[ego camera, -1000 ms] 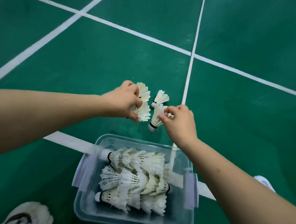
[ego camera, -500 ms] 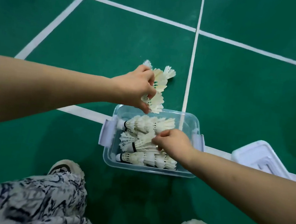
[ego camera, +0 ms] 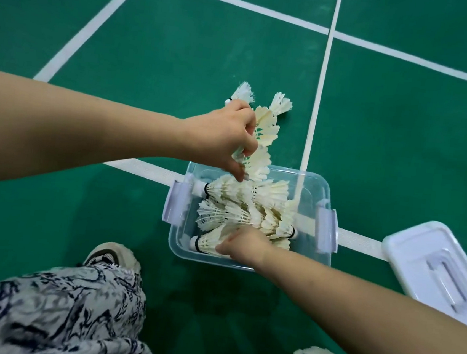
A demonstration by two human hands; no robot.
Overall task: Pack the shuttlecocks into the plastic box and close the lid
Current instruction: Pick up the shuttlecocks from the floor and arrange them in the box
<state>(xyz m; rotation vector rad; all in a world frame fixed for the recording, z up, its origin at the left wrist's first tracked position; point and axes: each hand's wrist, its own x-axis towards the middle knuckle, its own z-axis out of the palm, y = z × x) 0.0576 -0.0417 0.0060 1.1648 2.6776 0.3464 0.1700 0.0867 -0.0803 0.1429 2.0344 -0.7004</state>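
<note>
Left hand point(ego camera: 225, 135) with fingers curled round a stack of shuttlecocks point(ego camera: 264, 128) above far edge of the clear box point(ego camera: 328, 194), right hand point(ego camera: 243, 245) low on packed shuttlecocks point(ego camera: 237, 213) inside, its fingers hidden so grip cannot be told, white lid point(ego camera: 409, 247) on floor point(ego camera: 180, 70) beside

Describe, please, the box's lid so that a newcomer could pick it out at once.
On the green court floor, a white line runs beneath a clear plastic box of white feather shuttlecocks. Right of that box lies the white rectangular plastic lid. Unlike the see-through box, it is opaque and empty.

No readable text, labels, or numbers
</note>
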